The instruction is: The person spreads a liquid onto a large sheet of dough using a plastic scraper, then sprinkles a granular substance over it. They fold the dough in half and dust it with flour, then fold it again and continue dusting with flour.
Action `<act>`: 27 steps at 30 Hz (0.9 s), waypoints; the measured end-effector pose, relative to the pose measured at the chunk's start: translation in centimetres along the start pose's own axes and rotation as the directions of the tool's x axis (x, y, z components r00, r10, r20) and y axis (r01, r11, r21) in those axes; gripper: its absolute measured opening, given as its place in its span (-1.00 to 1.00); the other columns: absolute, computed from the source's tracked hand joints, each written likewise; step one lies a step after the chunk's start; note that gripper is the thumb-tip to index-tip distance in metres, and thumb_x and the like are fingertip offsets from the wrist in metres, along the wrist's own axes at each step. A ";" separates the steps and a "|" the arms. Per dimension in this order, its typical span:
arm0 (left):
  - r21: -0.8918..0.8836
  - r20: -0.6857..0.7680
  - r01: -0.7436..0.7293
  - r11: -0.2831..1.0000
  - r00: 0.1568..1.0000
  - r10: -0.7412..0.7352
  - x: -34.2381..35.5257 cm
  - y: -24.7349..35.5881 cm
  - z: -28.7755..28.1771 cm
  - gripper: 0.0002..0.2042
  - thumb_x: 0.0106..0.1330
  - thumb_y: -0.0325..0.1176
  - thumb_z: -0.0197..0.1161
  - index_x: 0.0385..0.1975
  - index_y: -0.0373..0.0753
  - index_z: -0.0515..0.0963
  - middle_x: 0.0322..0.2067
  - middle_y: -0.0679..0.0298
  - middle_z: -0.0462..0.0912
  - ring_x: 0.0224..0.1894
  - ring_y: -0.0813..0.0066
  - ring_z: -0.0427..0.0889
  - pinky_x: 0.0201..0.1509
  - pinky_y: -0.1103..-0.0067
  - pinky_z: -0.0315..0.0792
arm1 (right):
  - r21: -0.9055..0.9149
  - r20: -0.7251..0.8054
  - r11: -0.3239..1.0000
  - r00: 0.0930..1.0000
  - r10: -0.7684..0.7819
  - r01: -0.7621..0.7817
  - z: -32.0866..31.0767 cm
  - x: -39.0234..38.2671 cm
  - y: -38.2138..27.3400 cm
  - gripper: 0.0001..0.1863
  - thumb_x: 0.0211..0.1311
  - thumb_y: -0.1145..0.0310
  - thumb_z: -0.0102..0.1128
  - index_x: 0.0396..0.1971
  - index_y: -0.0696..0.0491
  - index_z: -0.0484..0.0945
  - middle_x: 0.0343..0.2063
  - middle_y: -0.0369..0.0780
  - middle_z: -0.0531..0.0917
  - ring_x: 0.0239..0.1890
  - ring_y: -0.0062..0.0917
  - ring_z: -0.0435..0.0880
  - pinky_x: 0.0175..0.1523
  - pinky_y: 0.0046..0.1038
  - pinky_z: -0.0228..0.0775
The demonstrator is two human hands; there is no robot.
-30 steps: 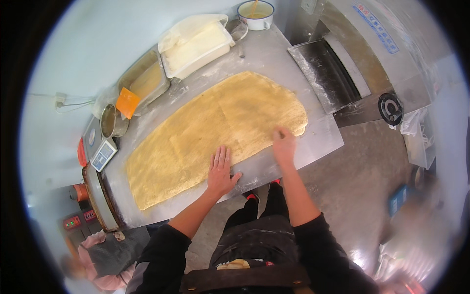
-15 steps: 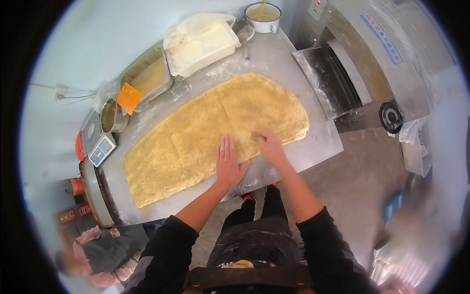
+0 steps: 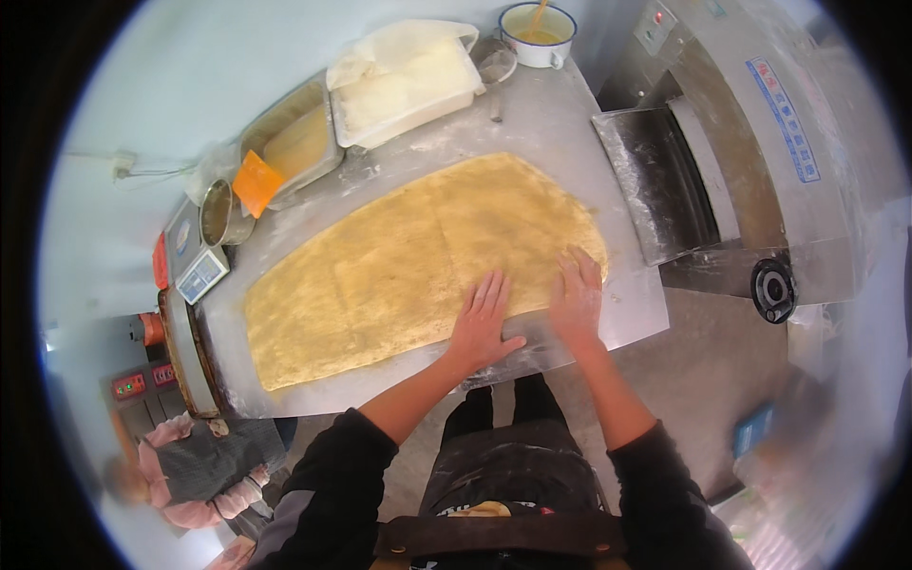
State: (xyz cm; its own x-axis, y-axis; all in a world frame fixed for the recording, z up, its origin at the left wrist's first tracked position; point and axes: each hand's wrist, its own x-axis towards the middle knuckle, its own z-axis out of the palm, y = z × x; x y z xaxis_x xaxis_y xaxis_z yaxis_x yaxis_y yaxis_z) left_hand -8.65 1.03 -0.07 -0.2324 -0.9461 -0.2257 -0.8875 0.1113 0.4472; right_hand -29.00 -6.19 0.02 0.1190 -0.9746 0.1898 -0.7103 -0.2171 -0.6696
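A long yellow sheet of dough (image 3: 380, 275), faintly creased and mottled, lies on the metal work table (image 3: 636, 313). My left hand (image 3: 483, 325) rests flat with fingers spread on its near edge, right of the middle. Beside it, my right hand (image 3: 578, 302) lies over the near right end of the sheet, fingers stretched out; nothing shows in either hand.
Behind the dough stand trays (image 3: 309, 161), a white tub (image 3: 404, 104), an orange scraper (image 3: 256, 182), metal bowl (image 3: 223, 214), scale (image 3: 201, 273) and enamel pot (image 3: 537, 47). A steel machine (image 3: 769, 209) adjoins the right. A person (image 3: 199, 470) works at lower left.
My left hand has moved rightward along the near edge. My right hand, first at the right, moved in toward the middle, then back right, and now its fingers lie stretched out.
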 end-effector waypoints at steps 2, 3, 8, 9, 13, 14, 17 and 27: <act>0.050 -0.013 0.049 0.998 0.999 -0.048 0.3 0.0 -0.2 0.19 0.22 0.25 0.42 0.67 -0.37 -0.06 0.68 -0.14 -0.09 0.73 -0.09 -0.19 0.75 0.03 -0.26 | -0.088 0.202 0.967 0.955 -0.217 0.239 -0.4 0.9 1.5 -0.49 0.42 0.30 0.25 0.34 0.04 0.57 0.42 -0.05 0.46 0.49 -0.11 0.38 0.58 -0.03 0.19; 0.110 -0.051 0.102 0.989 0.994 -0.097 0.9 -0.4 -0.4 0.19 0.22 0.25 0.42 0.66 -0.37 -0.06 0.68 -0.14 -0.09 0.73 -0.09 -0.19 0.75 0.02 -0.25 | -0.119 0.340 0.935 0.899 -0.277 0.333 -0.4 1.5 2.1 -0.43 0.42 0.26 0.27 0.39 0.05 0.52 0.46 -0.05 0.41 0.54 -0.12 0.32 0.63 0.00 0.11; 0.095 -0.163 0.109 0.990 0.982 -0.093 6.1 -0.8 -1.2 0.19 0.23 0.23 0.42 0.66 -0.40 -0.07 0.68 -0.17 -0.12 0.73 -0.11 -0.19 0.74 -0.01 -0.24 | -0.090 0.503 0.868 0.774 -0.384 0.489 -1.8 4.9 5.4 -0.20 0.43 0.06 0.26 0.58 0.05 0.28 0.58 -0.04 0.24 0.64 -0.11 0.14 0.70 0.01 -0.06; 0.100 -0.169 0.098 0.990 0.982 -0.080 7.1 -0.1 -1.1 0.18 0.25 0.26 0.40 0.66 -0.40 -0.07 0.68 -0.16 -0.12 0.73 -0.09 -0.19 0.74 -0.01 -0.24 | -0.149 0.421 0.885 0.838 -0.348 0.442 -2.1 5.2 5.9 -0.17 0.43 0.04 0.26 0.59 0.06 0.26 0.59 -0.03 0.22 0.65 -0.10 0.12 0.70 0.02 -0.07; 0.152 -0.202 0.150 0.977 0.972 -0.118 12.5 2.5 -0.8 0.14 0.29 0.31 0.32 0.65 -0.39 -0.02 0.67 -0.16 -0.07 0.73 -0.09 -0.19 0.74 -0.01 -0.24 | -0.208 0.425 0.927 0.883 -0.201 0.312 -3.4 2.6 6.3 -0.15 0.44 0.07 0.24 0.59 0.17 0.21 0.60 -0.01 0.21 0.66 -0.10 0.11 0.70 0.05 -0.10; 0.156 -0.206 0.068 0.985 0.978 -0.035 13.0 3.5 -0.5 0.13 0.30 0.32 0.30 0.65 -0.39 -0.01 0.67 -0.16 -0.06 0.73 -0.08 -0.19 0.74 -0.01 -0.24 | -0.166 0.450 0.944 0.874 -0.185 0.285 -3.8 1.2 6.2 -0.16 0.44 0.10 0.23 0.58 0.20 0.20 0.59 0.00 0.22 0.66 -0.09 0.11 0.70 0.05 -0.10; 0.107 -0.077 -0.160 0.981 0.983 0.169 13.5 5.8 0.3 0.09 0.34 0.33 0.26 0.64 -0.38 0.04 0.66 -0.17 -0.02 0.74 -0.06 -0.19 0.74 0.01 -0.24 | -0.061 0.338 0.978 0.926 -0.167 0.199 -5.4 -0.9 6.8 -0.20 0.44 0.19 0.21 0.57 0.23 0.21 0.57 0.02 0.24 0.65 -0.06 0.13 0.69 0.08 -0.10; 0.169 -0.376 0.307 0.937 0.898 -0.227 15.0 -0.4 -3.0 0.01 0.38 0.12 0.29 0.66 -0.37 -0.01 0.67 -0.18 -0.07 0.73 -0.08 -0.17 0.75 0.04 -0.25 | -0.050 0.289 0.915 0.883 -0.370 0.400 -2.4 10.9 8.2 -0.23 0.45 0.24 0.22 0.56 0.20 0.23 0.56 -0.03 0.26 0.66 -0.15 0.15 0.71 0.01 -0.07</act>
State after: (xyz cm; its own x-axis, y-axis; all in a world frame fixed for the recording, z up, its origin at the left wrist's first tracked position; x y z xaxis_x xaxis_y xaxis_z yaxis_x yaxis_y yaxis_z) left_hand -10.58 -14.17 -1.02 0.1420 -0.9896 0.0213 -0.9698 -0.1348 0.2034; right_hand -35.19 -18.48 -1.64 0.5686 -0.7958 0.2082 -0.6371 -0.5861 -0.5005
